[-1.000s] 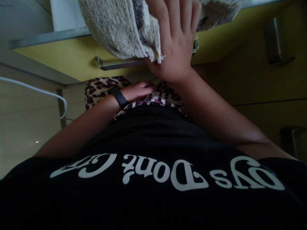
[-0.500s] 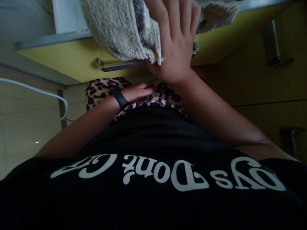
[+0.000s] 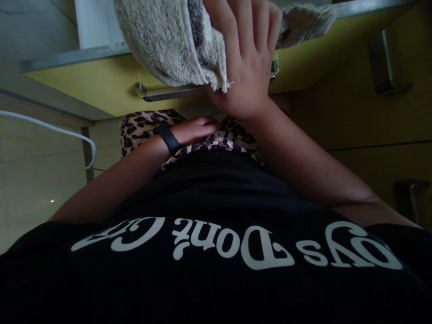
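My right hand (image 3: 248, 67) is closed on a beige-grey terry towel (image 3: 158, 40) with a dark stripe and a frayed edge. A bunched part of the towel hangs out on the left, and another end sticks out to the right of my fingers. The towel lies over the edge of a yellow drawer front and partly covers its metal handle (image 3: 175, 93). My left hand (image 3: 199, 128), with a black band on the wrist, rests on my lap over leopard-print cloth (image 3: 141, 128). Its fingers lie loosely on the cloth, partly hidden, and no object shows in it.
The yellow drawer front (image 3: 84, 85) with a grey top edge runs across ahead of me. A white flat thing (image 3: 97, 27) is beyond it at the left. A white cable (image 3: 50, 126) curves at the left. More handles (image 3: 388, 63) show on the dark yellow fronts at right.
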Demonstrator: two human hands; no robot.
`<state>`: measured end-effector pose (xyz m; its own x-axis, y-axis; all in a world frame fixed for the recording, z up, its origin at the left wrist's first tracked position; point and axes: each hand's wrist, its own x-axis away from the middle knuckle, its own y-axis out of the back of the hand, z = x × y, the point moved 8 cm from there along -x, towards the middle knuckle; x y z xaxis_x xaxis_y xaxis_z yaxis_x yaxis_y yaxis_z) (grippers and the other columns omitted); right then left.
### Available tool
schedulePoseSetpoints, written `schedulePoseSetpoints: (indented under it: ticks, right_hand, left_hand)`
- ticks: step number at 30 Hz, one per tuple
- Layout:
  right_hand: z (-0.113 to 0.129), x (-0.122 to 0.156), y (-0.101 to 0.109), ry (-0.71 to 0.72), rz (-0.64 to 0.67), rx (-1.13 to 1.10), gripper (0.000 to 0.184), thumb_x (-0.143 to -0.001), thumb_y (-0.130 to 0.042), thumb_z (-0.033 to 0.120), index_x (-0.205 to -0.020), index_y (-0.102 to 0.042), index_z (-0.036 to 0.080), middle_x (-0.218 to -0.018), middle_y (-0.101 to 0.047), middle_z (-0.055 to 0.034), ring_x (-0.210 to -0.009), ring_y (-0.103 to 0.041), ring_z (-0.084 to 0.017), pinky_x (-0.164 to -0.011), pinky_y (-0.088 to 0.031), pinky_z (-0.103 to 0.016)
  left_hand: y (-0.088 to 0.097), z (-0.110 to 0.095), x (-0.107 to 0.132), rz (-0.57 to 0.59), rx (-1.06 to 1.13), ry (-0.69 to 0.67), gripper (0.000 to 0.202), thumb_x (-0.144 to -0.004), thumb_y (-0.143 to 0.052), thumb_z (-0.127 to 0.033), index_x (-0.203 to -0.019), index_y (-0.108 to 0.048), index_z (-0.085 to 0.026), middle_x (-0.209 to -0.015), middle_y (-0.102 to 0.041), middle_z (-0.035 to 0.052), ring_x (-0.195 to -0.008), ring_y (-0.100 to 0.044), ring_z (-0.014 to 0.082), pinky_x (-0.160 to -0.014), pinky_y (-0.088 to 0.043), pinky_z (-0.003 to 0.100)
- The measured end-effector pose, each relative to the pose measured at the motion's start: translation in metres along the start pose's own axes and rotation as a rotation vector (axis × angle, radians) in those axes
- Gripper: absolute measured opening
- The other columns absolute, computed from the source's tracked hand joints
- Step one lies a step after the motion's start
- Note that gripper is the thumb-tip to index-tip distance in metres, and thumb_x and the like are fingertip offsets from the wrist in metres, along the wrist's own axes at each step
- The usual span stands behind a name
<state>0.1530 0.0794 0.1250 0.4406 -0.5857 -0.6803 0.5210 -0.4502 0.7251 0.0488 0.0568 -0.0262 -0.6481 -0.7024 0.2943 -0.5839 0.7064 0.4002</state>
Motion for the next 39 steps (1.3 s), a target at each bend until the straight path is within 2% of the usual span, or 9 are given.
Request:
schedulePoseSetpoints:
  ticks: [6, 11, 18, 22, 24, 26, 31, 36, 39]
  right_hand:
    - [-0.001, 0.002, 0.000, -0.003, -0.045, -0.032, 0.079, -0.106, -0.021, 0.065, -0.167, -0.042, 0.020, -0.164, -0.054, -0.0111, -0.151, -0.058, -0.030, -0.130, -0.048, -0.057]
    - [-0.001, 0.004, 0.001, 0.033, -0.076, -0.045, 0.083, -0.104, -0.024, 0.069, -0.167, -0.042, 0.019, -0.163, -0.055, -0.0128, -0.151, -0.058, -0.033, -0.129, -0.049, -0.060]
    - [-0.004, 0.003, -0.003, -0.020, -0.012, -0.032, 0.083, -0.104, -0.024, 0.070, -0.166, -0.044, 0.018, -0.167, -0.053, -0.0115, -0.155, -0.055, -0.036, -0.132, -0.046, -0.061]
    - [-0.004, 0.003, -0.002, -0.029, -0.014, -0.018, 0.083, -0.105, -0.021, 0.067, -0.167, -0.043, 0.016, -0.165, -0.054, -0.0125, -0.153, -0.056, -0.034, -0.132, -0.047, -0.058]
    - [-0.007, 0.002, -0.004, -0.032, -0.019, -0.012, 0.083, -0.105, -0.022, 0.068, -0.168, -0.042, 0.017, -0.165, -0.053, -0.0125, -0.154, -0.055, -0.034, -0.133, -0.046, -0.060]
    - [-0.005, 0.001, -0.010, 0.027, 0.011, -0.031, 0.086, -0.103, -0.021, 0.071, -0.168, -0.042, 0.018, -0.167, -0.052, -0.0118, -0.156, -0.054, -0.038, -0.131, -0.048, -0.064]
    - [-0.008, 0.002, -0.007, -0.023, -0.027, -0.025, 0.078, -0.106, -0.021, 0.063, -0.167, -0.043, 0.019, -0.164, -0.055, -0.0111, -0.154, -0.056, -0.032, -0.133, -0.046, -0.059]
    - [-0.004, 0.004, -0.004, 0.017, -0.014, -0.028, 0.080, -0.104, -0.028, 0.067, -0.167, -0.042, 0.020, -0.167, -0.053, -0.0118, -0.156, -0.055, -0.036, -0.131, -0.047, -0.062]
    - [-0.005, 0.003, -0.004, 0.025, -0.008, -0.027, 0.082, -0.103, -0.026, 0.069, -0.167, -0.042, 0.020, -0.167, -0.053, -0.0115, -0.156, -0.055, -0.038, -0.129, -0.049, -0.063]
  left_hand:
    - [0.000, 0.000, 0.001, -0.007, -0.024, 0.025, 0.049, -0.105, -0.055, -0.052, -0.128, -0.076, -0.015, -0.132, -0.077, 0.0105, -0.131, -0.066, 0.0337, -0.127, -0.045, 0.045]
    - [0.000, -0.001, 0.001, -0.009, -0.021, 0.019, 0.048, -0.105, -0.055, -0.051, -0.127, -0.077, -0.015, -0.125, -0.078, 0.0097, -0.129, -0.067, 0.0315, -0.125, -0.046, 0.042]
    - [0.001, -0.003, 0.000, -0.013, -0.025, 0.015, 0.045, -0.106, -0.055, -0.049, -0.125, -0.077, -0.015, -0.124, -0.078, 0.0090, -0.128, -0.068, 0.0316, -0.123, -0.048, 0.042]
    - [0.001, 0.000, 0.000, -0.015, -0.031, 0.051, 0.046, -0.107, -0.054, -0.049, -0.123, -0.077, -0.012, -0.124, -0.078, 0.0113, -0.125, -0.069, 0.0326, -0.122, -0.049, 0.044]
    - [0.001, -0.001, 0.001, -0.016, -0.034, 0.052, 0.047, -0.107, -0.055, -0.050, -0.123, -0.077, -0.012, -0.124, -0.078, 0.0110, -0.126, -0.069, 0.0327, -0.122, -0.049, 0.044]
    - [0.001, -0.003, 0.001, -0.013, -0.027, 0.040, 0.048, -0.106, -0.055, -0.051, -0.124, -0.077, -0.013, -0.126, -0.078, 0.0104, -0.128, -0.068, 0.0323, -0.123, -0.048, 0.043]
    - [0.000, -0.002, 0.002, -0.008, -0.013, 0.054, 0.055, -0.104, -0.055, -0.056, -0.129, -0.076, -0.012, -0.134, -0.076, 0.0128, -0.132, -0.066, 0.0341, -0.125, -0.046, 0.044]
    - [0.002, -0.002, 0.002, -0.020, -0.005, 0.031, 0.049, -0.106, -0.058, -0.054, -0.127, -0.078, -0.015, -0.126, -0.078, 0.0098, -0.130, -0.067, 0.0327, -0.125, -0.047, 0.043]
    - [0.002, -0.003, 0.002, -0.014, -0.005, 0.022, 0.048, -0.106, -0.058, -0.053, -0.126, -0.078, -0.015, -0.126, -0.078, 0.0093, -0.131, -0.067, 0.0327, -0.125, -0.047, 0.043]
